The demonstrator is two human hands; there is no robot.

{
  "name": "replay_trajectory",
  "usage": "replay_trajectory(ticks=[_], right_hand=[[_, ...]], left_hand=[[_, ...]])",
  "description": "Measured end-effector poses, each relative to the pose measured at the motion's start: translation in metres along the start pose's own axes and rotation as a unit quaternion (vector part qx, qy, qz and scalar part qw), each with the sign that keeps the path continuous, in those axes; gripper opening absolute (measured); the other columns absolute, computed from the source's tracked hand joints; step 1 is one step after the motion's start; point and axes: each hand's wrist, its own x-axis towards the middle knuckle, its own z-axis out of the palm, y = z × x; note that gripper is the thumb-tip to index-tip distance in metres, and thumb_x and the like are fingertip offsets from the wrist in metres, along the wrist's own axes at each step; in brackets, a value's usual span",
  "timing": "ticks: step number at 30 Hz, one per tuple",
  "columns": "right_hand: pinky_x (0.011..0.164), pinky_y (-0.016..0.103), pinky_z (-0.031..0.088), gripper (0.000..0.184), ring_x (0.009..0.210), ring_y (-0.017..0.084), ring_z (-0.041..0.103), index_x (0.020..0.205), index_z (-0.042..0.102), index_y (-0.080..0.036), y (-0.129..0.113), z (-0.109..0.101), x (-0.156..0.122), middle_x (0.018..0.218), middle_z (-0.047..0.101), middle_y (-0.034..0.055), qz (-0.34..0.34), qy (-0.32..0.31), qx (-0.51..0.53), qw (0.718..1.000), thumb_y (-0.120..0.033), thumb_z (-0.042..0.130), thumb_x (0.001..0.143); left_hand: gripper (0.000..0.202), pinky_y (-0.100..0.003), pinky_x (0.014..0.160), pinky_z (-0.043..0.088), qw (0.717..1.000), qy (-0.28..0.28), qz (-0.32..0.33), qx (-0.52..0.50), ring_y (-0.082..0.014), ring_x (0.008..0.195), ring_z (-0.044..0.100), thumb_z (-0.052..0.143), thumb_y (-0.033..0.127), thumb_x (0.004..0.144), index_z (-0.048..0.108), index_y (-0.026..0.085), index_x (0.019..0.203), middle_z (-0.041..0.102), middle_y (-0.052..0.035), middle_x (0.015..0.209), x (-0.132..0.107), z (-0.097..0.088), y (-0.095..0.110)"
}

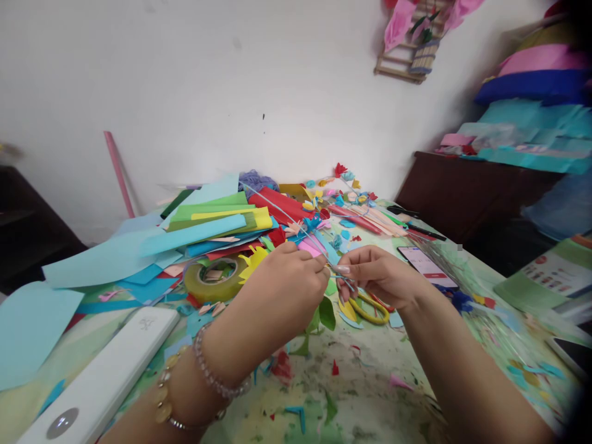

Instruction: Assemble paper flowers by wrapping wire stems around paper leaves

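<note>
My left hand (296,280) is closed, its fingertips pressed around thin stems (348,283) whose ends stick out toward the right. My right hand (377,274) pinches a pale strand of yarn (296,223) close to those stems. The strand runs back to a purple bundle of yarn (258,182). Green paper leaves (327,313) show below my left hand, and a spiky yellow paper piece (252,264) shows behind it. What my left palm covers is hidden. Yellow-handled scissors (377,311) lie under my right hand.
Coloured paper sheets (198,231) pile up at the back left, near a roll of tape (215,277). A long white device (106,376) lies front left. A phone (428,266) and thin wires (446,271) lie right. Small paper flowers (340,169) cluster by the wall.
</note>
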Motion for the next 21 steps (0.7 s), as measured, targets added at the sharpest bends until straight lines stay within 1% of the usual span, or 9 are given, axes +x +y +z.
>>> replay_trajectory(ticks=[4, 7, 9, 11, 14, 18, 21], right_hand=[[0.042, 0.017, 0.039, 0.019, 0.04, 0.008, 0.054, 0.06, 0.065, -0.011, 0.005, -0.002, 0.005, 0.053, 0.067, 0.005, 0.018, -0.037, 0.055, 0.998, -0.028, 0.074, 0.062], [0.041, 0.016, 0.039, 0.019, 0.04, 0.008, 0.055, 0.058, 0.064, -0.011, 0.01, 0.001, 0.01, 0.05, 0.065, 0.0036, 0.001, -0.048, 0.105, 0.993, -0.026, 0.075, 0.06], [0.042, 0.015, 0.04, 0.018, 0.043, 0.008, 0.057, 0.059, 0.065, -0.011, 0.012, 0.001, 0.012, 0.052, 0.066, 0.0037, -0.015, -0.056, 0.117, 0.991, -0.026, 0.076, 0.061], [0.044, 0.015, 0.042, 0.019, 0.046, 0.008, 0.059, 0.063, 0.067, -0.01, 0.012, -0.001, 0.012, 0.057, 0.068, 0.0054, -0.018, -0.074, 0.105, 0.992, -0.027, 0.075, 0.066], [0.051, 0.017, 0.047, 0.021, 0.051, 0.01, 0.063, 0.069, 0.069, -0.01, 0.01, -0.009, 0.009, 0.063, 0.071, 0.0071, -0.014, -0.102, 0.073, 0.992, -0.03, 0.073, 0.072], [0.055, 0.02, 0.05, 0.022, 0.054, 0.012, 0.065, 0.073, 0.07, -0.01, 0.006, -0.016, 0.002, 0.068, 0.072, 0.0081, -0.024, -0.133, 0.03, 0.99, -0.033, 0.072, 0.075], [0.055, 0.022, 0.051, 0.024, 0.057, 0.013, 0.066, 0.074, 0.07, -0.011, 0.003, -0.016, -0.002, 0.069, 0.073, 0.0084, -0.023, -0.13, 0.018, 0.991, -0.036, 0.071, 0.075]], left_hand=[[0.017, -0.034, 0.071, 0.04, 1.0, 0.002, 0.007, 0.003, -0.0191, 0.082, 0.063, 0.053, 0.01, 0.083, 0.067, 0.015, 0.091, 0.07, -0.0044, 0.089, 0.0, -0.001, -0.001], [0.018, -0.035, 0.071, 0.04, 1.0, 0.016, 0.012, 0.011, -0.019, 0.08, 0.062, 0.052, 0.009, 0.084, 0.068, 0.015, 0.091, 0.07, -0.005, 0.091, -0.002, -0.002, -0.003], [0.019, -0.035, 0.073, 0.04, 0.999, 0.033, 0.015, 0.016, -0.0191, 0.08, 0.062, 0.051, 0.009, 0.084, 0.068, 0.015, 0.091, 0.07, -0.0052, 0.094, -0.003, -0.003, -0.005], [0.02, -0.036, 0.077, 0.04, 0.999, 0.039, 0.018, 0.016, -0.019, 0.081, 0.062, 0.052, 0.009, 0.083, 0.068, 0.016, 0.093, 0.07, -0.0048, 0.096, -0.004, -0.003, -0.007], [0.02, -0.034, 0.075, 0.04, 0.999, 0.03, 0.033, 0.013, -0.0184, 0.082, 0.062, 0.053, 0.01, 0.083, 0.068, 0.017, 0.094, 0.07, -0.0045, 0.098, -0.004, -0.003, -0.007], [0.019, -0.032, 0.07, 0.039, 0.998, 0.023, 0.06, 0.01, -0.0179, 0.084, 0.062, 0.053, 0.011, 0.084, 0.068, 0.017, 0.095, 0.07, -0.0048, 0.099, -0.004, -0.003, -0.005], [0.018, -0.032, 0.071, 0.039, 0.998, 0.02, 0.063, 0.012, -0.018, 0.085, 0.062, 0.054, 0.012, 0.085, 0.068, 0.017, 0.095, 0.069, -0.0045, 0.1, -0.004, -0.002, -0.005]])
